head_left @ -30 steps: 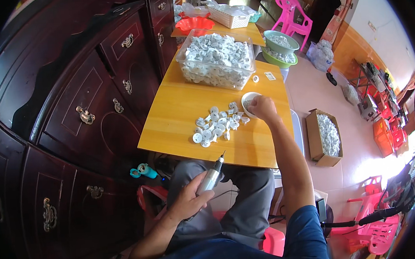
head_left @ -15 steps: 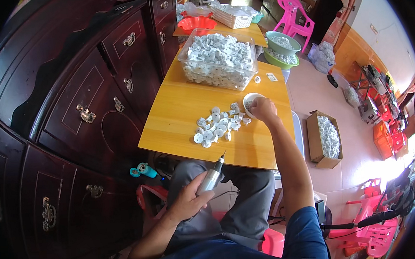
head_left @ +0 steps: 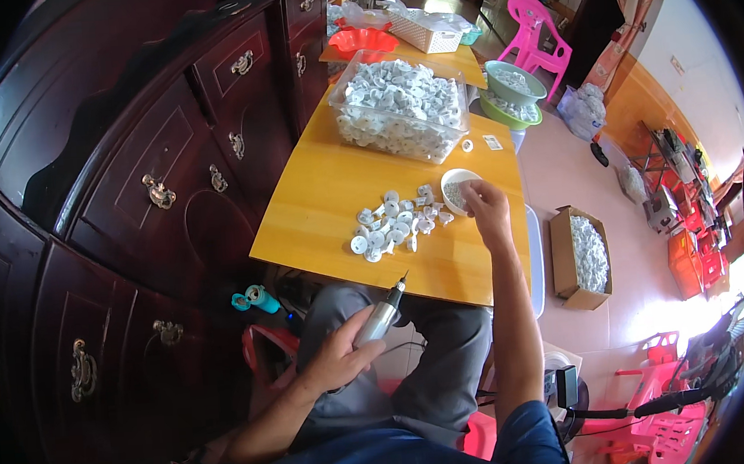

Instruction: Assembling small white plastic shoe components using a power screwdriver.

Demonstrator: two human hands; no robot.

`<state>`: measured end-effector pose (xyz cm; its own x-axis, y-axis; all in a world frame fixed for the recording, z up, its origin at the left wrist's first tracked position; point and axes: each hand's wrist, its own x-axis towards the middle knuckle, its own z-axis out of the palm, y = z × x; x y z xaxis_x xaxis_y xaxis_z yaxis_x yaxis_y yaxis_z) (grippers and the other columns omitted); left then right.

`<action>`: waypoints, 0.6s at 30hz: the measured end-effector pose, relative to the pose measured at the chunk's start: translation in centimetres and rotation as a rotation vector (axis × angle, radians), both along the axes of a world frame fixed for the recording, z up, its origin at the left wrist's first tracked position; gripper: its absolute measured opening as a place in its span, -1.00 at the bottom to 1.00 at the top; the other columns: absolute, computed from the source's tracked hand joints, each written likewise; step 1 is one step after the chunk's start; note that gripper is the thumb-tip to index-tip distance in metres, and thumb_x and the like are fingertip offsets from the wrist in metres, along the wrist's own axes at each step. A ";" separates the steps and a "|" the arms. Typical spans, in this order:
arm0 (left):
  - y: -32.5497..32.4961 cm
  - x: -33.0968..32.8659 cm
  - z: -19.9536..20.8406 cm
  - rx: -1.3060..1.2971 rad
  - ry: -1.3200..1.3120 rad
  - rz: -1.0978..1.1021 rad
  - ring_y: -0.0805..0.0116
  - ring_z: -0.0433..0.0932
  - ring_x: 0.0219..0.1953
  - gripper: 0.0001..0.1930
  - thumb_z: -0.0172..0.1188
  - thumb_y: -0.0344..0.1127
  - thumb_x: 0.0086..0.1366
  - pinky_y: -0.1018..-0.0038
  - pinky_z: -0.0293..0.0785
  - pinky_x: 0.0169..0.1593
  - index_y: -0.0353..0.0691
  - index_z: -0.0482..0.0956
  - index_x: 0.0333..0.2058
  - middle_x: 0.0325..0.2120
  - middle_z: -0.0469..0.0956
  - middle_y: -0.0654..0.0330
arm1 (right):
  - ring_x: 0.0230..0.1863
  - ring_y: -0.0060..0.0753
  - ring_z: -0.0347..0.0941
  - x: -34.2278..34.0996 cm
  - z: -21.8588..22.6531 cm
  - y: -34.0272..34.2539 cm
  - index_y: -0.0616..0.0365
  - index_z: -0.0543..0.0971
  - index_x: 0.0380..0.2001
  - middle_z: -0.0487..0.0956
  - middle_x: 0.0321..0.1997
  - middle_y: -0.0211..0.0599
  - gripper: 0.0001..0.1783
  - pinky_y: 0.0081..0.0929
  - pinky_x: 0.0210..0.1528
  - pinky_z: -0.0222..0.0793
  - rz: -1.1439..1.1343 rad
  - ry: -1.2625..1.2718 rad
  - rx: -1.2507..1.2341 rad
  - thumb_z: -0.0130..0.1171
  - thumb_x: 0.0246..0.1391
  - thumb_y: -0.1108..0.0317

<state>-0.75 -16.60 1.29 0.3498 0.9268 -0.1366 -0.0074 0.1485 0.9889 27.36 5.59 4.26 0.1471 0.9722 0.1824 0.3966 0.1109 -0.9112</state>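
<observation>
My left hand (head_left: 343, 355) is wrapped round an electric screwdriver (head_left: 382, 319) above my lap, its thin bit pointing up at the table's front edge. At the right side of a small white bowl (head_left: 452, 175), my right hand (head_left: 487, 205) has its fingers pinched together; whatever lies between them is too small or hidden to make out. Tiny grey pieces, perhaps screws, lie in the bowl. Left of it a loose heap of white round plastic parts (head_left: 386, 228) is spread on the yellow wooden table (head_left: 301, 211).
Behind the heap stands a clear plastic bin (head_left: 400, 144) full of similar white parts. Dark wooden cabinets (head_left: 143, 162) run along the left. Filled basins (head_left: 513, 93) and a cardboard box (head_left: 566, 261) stand right of the table. A pink chair (head_left: 535, 35) is farther back.
My right hand has drawn back from inside the bowl to its near right rim, uncovering the tiny pieces. The view has shifted slightly; my left hand keeps its hold on the electric screwdriver.
</observation>
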 end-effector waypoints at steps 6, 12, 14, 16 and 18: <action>-0.1 0.2 -0.3 0.037 -0.024 0.001 0.60 0.46 -0.54 -0.36 0.23 -0.26 0.30 0.58 0.44 -0.44 -0.23 0.24 0.31 -0.39 0.54 0.29 | -0.44 -0.67 0.44 -1.8 -3.7 -6.8 0.17 0.61 -0.25 0.55 -0.39 -0.50 -0.86 -0.68 -0.35 0.39 0.174 0.543 -0.177 0.19 0.26 0.33; -0.2 0.3 -0.2 0.019 0.010 -0.031 0.60 0.47 -0.53 -0.35 0.23 -0.25 0.30 0.59 0.44 -0.45 -0.23 0.22 0.32 -0.38 0.54 0.28 | -0.44 -0.66 0.46 -3.8 -5.7 -10.2 0.19 0.62 -0.21 0.59 -0.37 -0.47 -0.86 -0.67 -0.35 0.39 0.255 0.767 -0.279 0.27 0.19 0.40; -0.2 0.4 0.2 0.029 0.010 -0.035 0.60 0.47 -0.53 -0.35 0.23 -0.25 0.30 0.59 0.43 -0.45 -0.22 0.22 0.32 -0.38 0.54 0.28 | -0.43 -0.68 0.46 -4.1 -5.9 -10.4 0.16 0.61 -0.20 0.59 -0.38 -0.49 -0.85 -0.69 -0.35 0.38 0.337 0.819 -0.307 0.28 0.16 0.41; -0.3 0.4 0.2 0.038 0.009 -0.036 0.60 0.47 -0.54 -0.34 0.23 -0.24 0.30 0.59 0.43 -0.46 -0.22 0.22 0.32 -0.39 0.53 0.28 | -0.43 -0.70 0.46 -4.3 -5.7 -10.5 0.14 0.59 -0.21 0.59 -0.39 -0.50 -0.85 -0.71 -0.36 0.38 0.364 0.842 -0.314 0.30 0.14 0.43; -0.4 0.5 0.1 0.021 0.006 -0.040 0.60 0.46 -0.55 -0.34 0.23 -0.24 0.31 0.59 0.43 -0.46 -0.22 0.21 0.32 -0.41 0.51 0.29 | -0.46 -0.67 0.45 -4.1 -5.8 -10.4 0.12 0.57 -0.26 0.58 -0.40 -0.48 -0.89 -0.69 -0.37 0.40 0.448 0.833 -0.366 0.28 0.14 0.44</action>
